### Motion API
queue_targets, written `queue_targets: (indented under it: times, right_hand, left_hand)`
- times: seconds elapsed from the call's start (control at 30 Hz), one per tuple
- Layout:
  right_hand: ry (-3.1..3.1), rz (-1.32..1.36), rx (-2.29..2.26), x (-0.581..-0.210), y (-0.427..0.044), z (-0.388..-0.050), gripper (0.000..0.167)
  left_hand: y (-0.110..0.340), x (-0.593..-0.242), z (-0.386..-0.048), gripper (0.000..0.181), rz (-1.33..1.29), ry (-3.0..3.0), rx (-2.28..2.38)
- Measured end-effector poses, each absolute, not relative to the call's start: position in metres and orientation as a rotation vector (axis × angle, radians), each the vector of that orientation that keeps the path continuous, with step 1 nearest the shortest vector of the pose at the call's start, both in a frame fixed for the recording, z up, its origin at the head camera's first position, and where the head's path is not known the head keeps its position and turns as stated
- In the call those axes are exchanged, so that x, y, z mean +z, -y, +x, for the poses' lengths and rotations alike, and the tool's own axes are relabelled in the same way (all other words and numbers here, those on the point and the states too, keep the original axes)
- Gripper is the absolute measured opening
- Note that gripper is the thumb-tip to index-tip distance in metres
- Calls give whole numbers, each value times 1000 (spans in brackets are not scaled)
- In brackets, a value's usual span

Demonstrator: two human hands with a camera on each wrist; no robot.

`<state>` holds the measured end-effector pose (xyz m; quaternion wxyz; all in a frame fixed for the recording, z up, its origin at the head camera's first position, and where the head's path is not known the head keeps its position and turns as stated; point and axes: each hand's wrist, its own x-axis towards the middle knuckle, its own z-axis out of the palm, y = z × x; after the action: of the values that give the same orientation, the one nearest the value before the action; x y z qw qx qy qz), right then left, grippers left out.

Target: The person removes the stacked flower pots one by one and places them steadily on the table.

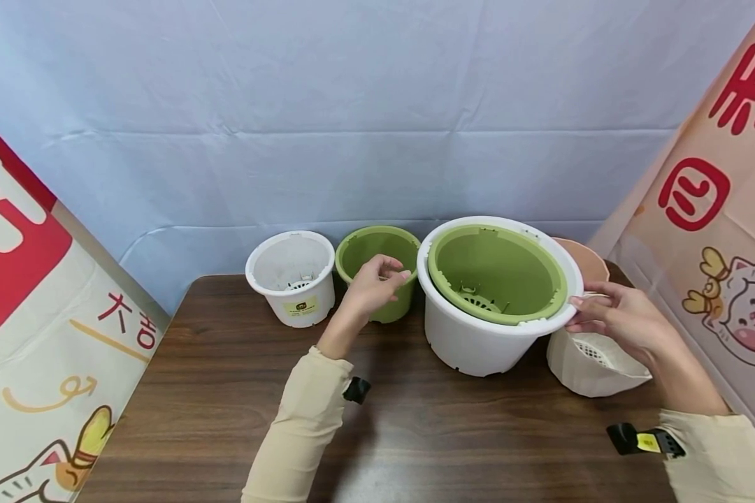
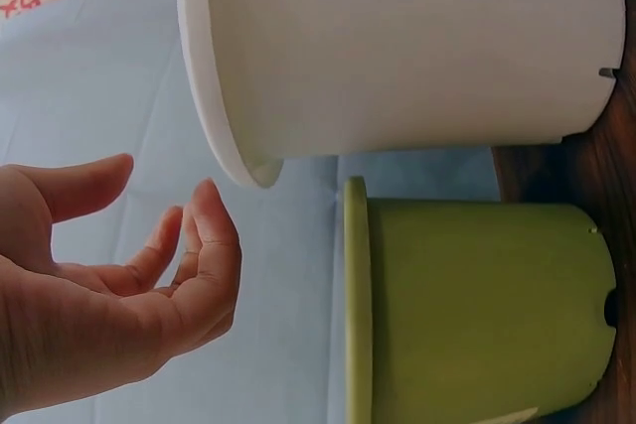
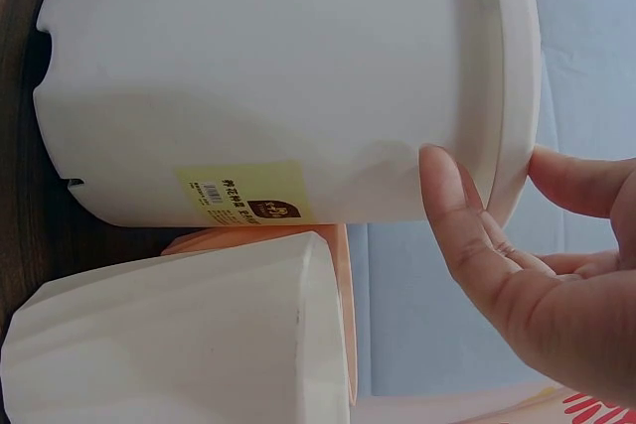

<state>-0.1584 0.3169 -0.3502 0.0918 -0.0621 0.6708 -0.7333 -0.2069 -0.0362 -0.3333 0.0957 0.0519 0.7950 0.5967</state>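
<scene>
A large white flowerpot (image 1: 478, 347) stands on the table with a green flowerpot (image 1: 497, 269) nested inside it. My right hand (image 1: 626, 321) pinches the white pot's rim at its right side, thumb on top and fingers beneath, as the right wrist view shows. My left hand (image 1: 375, 283) hovers over a smaller green flowerpot (image 1: 398, 300), left of the large pot. Its fingers (image 2: 214, 255) are loosely bent and hold nothing. In the left wrist view a gap separates them from the large pot's rim (image 2: 224, 96).
A small white pot (image 1: 291, 276) with a yellow label stands at the left. Right of the large pot are a cream fluted pot (image 1: 579, 370) and, behind it, an orange pot (image 1: 581, 257). Cloth backdrops (image 1: 352, 140) enclose the back and sides of the wooden table (image 1: 226, 405).
</scene>
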Motion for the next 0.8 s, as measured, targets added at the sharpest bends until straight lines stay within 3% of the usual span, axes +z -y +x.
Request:
queue_targets:
  times: [0.8]
  right_hand:
    - [-1991,-184,-2184,-351,-317,-158,20]
  left_hand:
    - [3,-320,-226,34,70,-2465,1583]
